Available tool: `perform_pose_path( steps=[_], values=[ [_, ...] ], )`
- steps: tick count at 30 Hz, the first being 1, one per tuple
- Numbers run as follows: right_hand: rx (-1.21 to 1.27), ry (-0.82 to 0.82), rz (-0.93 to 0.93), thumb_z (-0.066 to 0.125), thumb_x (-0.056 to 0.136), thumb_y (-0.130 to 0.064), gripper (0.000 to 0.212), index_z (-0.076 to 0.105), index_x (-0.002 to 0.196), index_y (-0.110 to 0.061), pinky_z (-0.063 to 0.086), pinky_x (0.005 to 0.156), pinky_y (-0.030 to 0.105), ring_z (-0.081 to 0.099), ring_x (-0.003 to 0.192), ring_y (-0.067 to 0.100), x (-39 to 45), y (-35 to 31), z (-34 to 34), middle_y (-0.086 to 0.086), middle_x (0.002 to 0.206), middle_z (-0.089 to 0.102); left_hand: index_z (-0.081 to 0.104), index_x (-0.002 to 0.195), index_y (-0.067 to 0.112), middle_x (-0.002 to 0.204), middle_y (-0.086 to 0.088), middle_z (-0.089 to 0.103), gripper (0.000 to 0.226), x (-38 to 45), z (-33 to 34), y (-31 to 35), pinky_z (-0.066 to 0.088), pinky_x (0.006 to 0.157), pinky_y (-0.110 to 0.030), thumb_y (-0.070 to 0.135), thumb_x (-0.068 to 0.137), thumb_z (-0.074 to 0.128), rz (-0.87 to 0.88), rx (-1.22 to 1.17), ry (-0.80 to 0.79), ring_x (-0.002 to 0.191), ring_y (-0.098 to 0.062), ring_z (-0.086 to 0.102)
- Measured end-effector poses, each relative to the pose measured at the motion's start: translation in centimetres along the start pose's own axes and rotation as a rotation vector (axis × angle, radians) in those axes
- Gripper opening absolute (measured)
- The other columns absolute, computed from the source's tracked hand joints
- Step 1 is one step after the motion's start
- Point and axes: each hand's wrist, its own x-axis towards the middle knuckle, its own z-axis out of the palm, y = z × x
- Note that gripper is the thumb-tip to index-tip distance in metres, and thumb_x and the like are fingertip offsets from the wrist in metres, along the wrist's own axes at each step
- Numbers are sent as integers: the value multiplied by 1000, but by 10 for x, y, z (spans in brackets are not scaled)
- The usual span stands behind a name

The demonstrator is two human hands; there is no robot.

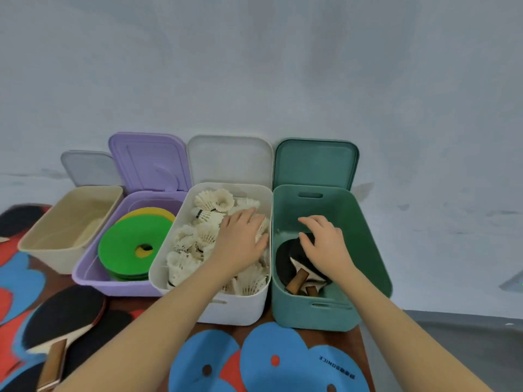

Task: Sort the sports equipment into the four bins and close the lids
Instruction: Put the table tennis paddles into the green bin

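while my left hand (240, 239) lies spread on the shuttlecocks (186, 250) in the white bin (226, 309), my right hand (325, 244) hovers loose-fingered over paddles (291, 264) in the green bin (339, 315) — all four lids up, the beige bin (51, 256) looks empty, and a paddle (62, 315) and blue discs (297, 360) wait at the desk's near edge.

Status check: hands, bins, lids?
Left hand flat on shuttlecocks in white bin. Right hand over paddles, green bin. Lids all open.
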Motion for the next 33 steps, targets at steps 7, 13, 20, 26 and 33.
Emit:
perform_pose_path(
  steps=[7, 13, 20, 26, 33],
  values=[
    [80, 31, -173, 55, 91, -24, 36, 56, 126, -16, 38, 92, 34, 52, 110, 20, -4, -111, 39, 3, 123, 55, 65, 110, 15, 117, -8, 63, 50, -67, -50, -84, 46, 84, -42, 42, 77, 39, -55, 21, 70, 99, -29, 62],
    [178, 74, -161, 54, 84, -25, 39, 61, 118, -7, 46, 87, 39, 57, 102, 27, -21, -205, 95, 10, 112, 59, 63, 115, 12, 122, -13, 61, 49, -124, -83, -170, 42, 88, -45, 38, 79, 45, -63, -15, 41, 106, -34, 58],
    [218, 90, -143, 45, 87, -28, 39, 63, 113, -5, 44, 83, 32, 56, 96, 25, -58, -294, 155, 10, 105, 60, 48, 134, 18, 140, -5, 44, 45, -191, -81, -266, 26, 101, -36, 33, 92, 47, -50, -57, -12, 127, -26, 40],
    [202, -92, -31, 46, 87, -30, 37, 63, 114, -11, 49, 79, 35, 58, 94, 22, -100, -321, 206, 4, 105, 60, 45, 135, 20, 142, -1, 41, 44, -250, -48, -318, 26, 103, -37, 36, 93, 46, -257, -78, -171, 128, -23, 38],
    [-59, -551, 68, 41, 95, -44, 51, 33, 143, -28, 23, 105, 39, 31, 134, 23, -125, -329, 268, -2, 150, 29, 18, 146, 34, 157, -4, 6, 68, -291, -5, -337, 18, 110, -53, 62, 88, 39, -498, -111, -490, 141, -36, 9]
  ],
)
